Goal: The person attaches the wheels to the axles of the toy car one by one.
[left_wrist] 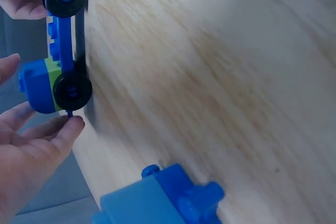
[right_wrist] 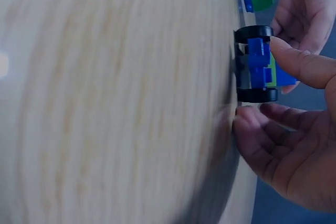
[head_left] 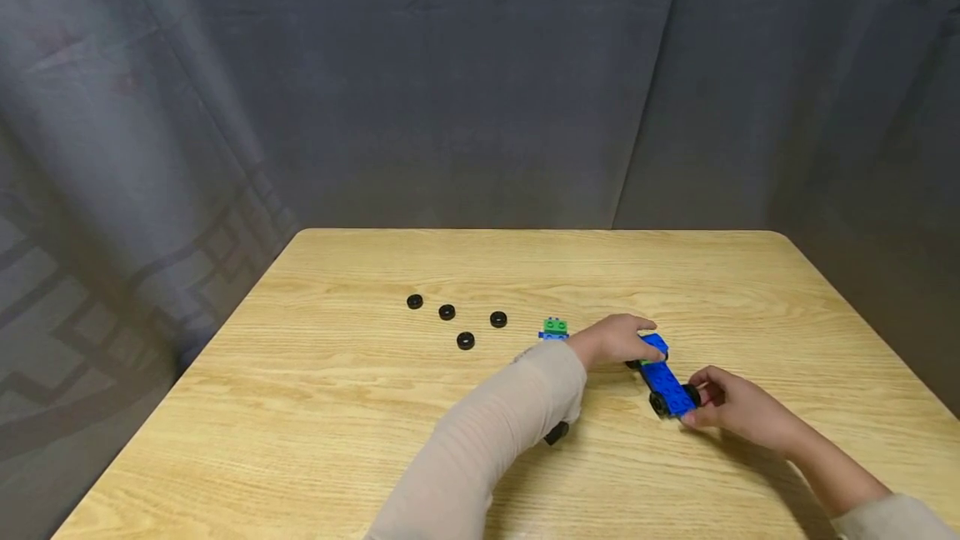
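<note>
A toy car [head_left: 666, 386] of blue blocks, with a thin green layer and black wheels, stands on the table at right of centre. My left hand [head_left: 617, 338] holds its far end, thumb by the raised blue block [left_wrist: 39, 87] and fingertips close to a wheel [left_wrist: 72, 91]. At the near end, my right hand [head_left: 742, 411] grips the car between thumb and fingers, around the wheel [right_wrist: 257, 95] side. A second piece of blue and green blocks [head_left: 555, 328] sits left of my left hand, partly hidden by the sleeve.
Several loose black wheels [head_left: 466, 341] lie on the wooden table [head_left: 300, 407] left of centre. A black piece [head_left: 557, 433] shows from under the left sleeve, mostly covered. Grey curtains [head_left: 450, 107] hang behind the table's far edge and along its sides.
</note>
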`<action>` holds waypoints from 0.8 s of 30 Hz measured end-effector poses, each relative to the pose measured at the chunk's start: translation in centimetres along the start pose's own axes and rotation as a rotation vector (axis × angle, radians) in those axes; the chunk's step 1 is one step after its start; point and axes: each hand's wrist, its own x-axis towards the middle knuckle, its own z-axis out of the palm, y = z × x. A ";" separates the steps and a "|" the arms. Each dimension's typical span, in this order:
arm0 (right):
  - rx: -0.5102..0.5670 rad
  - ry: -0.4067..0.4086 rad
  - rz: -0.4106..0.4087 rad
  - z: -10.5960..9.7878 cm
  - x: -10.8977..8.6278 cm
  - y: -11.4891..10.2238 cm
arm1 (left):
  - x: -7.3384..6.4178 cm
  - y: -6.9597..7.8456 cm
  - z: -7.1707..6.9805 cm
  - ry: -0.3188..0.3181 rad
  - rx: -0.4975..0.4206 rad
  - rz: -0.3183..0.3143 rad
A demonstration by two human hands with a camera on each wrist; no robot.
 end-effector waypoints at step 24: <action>0.022 0.220 -0.132 0.8 1.7 -5.3 | -5.3 -3.7 -6.1 0.098 -0.224 0.126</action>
